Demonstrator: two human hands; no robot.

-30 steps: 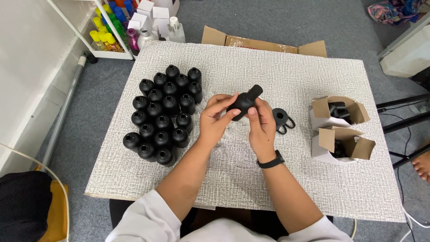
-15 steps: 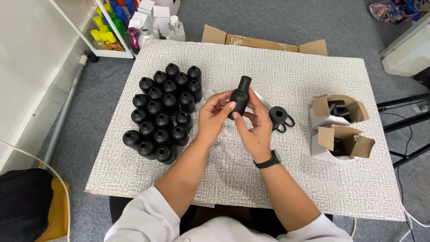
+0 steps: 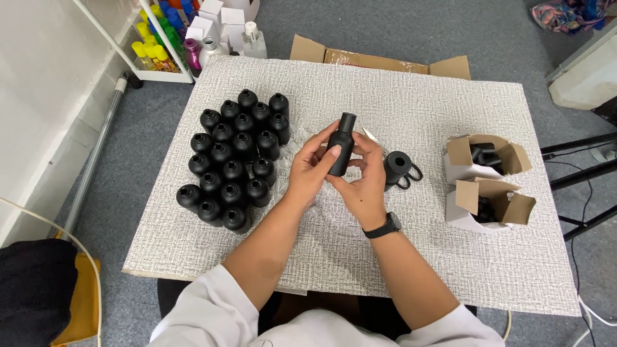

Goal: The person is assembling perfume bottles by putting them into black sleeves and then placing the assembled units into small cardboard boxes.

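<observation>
Since the earlier frame the black bottle (image 3: 341,144) has swung from a tilt to upright, its capped neck pointing toward the far edge of the tabletop (image 3: 450,103), and both hands have closed in around it. The left hand (image 3: 313,168) wraps the bottle's left side, its grip clamped on the body with the thumb laid across the front. The right hand (image 3: 365,181) cups the bottle from the right and below, its grip also clamped on it; a black watch (image 3: 383,227) sits on that wrist. The bottle is held above the middle of the tabletop, clear of the surface.

Toward the left edge stands a tight cluster of open black bottles (image 3: 232,157), uncapped and upright. Just right of the hands a black roll (image 3: 398,166) lies on the tabletop. Near the right edge sit two small open cardboard boxes (image 3: 485,183) holding dark parts. A flattened cardboard box (image 3: 379,60) rests at the far edge. Beyond the far left corner, on the floor, a white rack holds coloured bottles (image 3: 164,45).
</observation>
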